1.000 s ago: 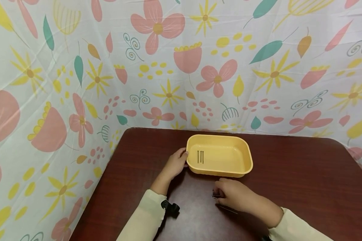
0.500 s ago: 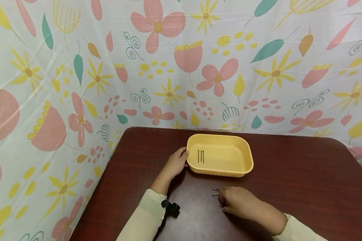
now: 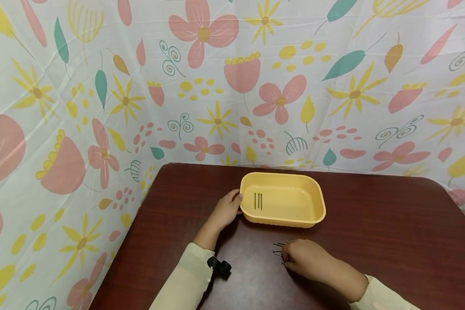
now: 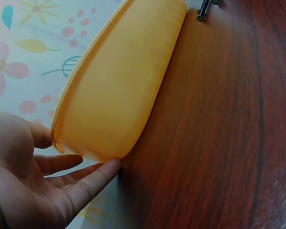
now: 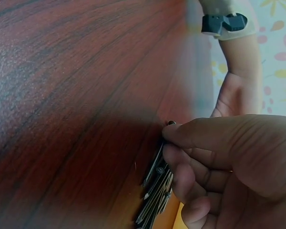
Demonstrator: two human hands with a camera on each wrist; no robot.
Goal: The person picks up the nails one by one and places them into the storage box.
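Dark table [image 3: 379,219]: left hand [image 3: 225,211], fingers spread, touches yellow tray [image 3: 277,221]; right hand [image 3: 309,259], fingers curled, pinches nail [image 5: 171,123] beside other nails [image 5: 155,202].

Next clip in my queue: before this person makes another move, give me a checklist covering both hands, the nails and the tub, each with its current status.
1. Yellow tub upright on the table: ok.
2. Left hand touching the tub: ok, fingers against its left end.
3. Nails in the tub lying tidily: ok, three side by side toward the left end.
4. All nails inside the tub: not ok, several loose nails lie outside it at the right hand.
5. One nail firmly pinched: cannot tell, curled fingers hide the contact.
6. Loose nails countable: cannot tell, they overlap and are partly covered.
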